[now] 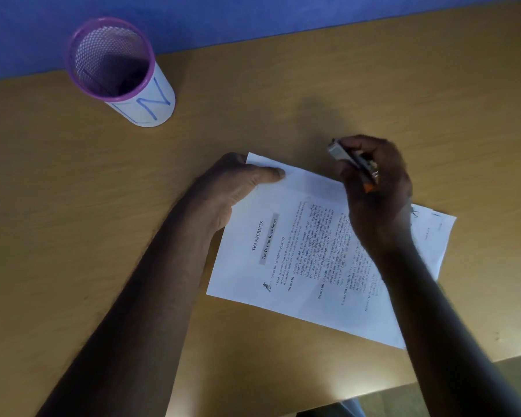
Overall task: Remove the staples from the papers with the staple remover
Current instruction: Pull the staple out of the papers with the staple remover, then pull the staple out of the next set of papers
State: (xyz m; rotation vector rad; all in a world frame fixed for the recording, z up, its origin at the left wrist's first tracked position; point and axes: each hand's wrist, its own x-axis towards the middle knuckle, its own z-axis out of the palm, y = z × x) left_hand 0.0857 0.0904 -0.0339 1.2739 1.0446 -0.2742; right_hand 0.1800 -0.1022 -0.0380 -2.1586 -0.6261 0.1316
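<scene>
Head view, the only one you've got: the papers (307,251) lie flat on the tabletop (73,206) just right of centre, turned so the print runs sideways to you, with the far-left corner pointing to about 11 o'clock. Your left hand (223,197) pins that corner — thumb lying across the top sheet, the other fingers out of sight, probably under the edge. Your right hand (376,191) hovers over the far edge at roughly 1 o'clock from the page's middle, fingers curled tight around the staple remover (354,161), its grey end poking out toward 10 o'clock and an orange bit showing at the back.

Handling-wise, I'd say the stack is light, floppy and slides easily on that smooth wood, so keep the left hand pressing right beside wherever the staple is. I can't make out a staple from here; it's too small or it's hidden. Paper tears fast if you yank, so my guess is a slow lever works better than a pull. The remover looks small, rigid and a bit slick — grip it mid-body, as you're doing, not at the tip.

A purple mesh pen cup (118,73) stands at about 10 o'clock, well apart from the papers, with something dark inside that I can't identify.
</scene>
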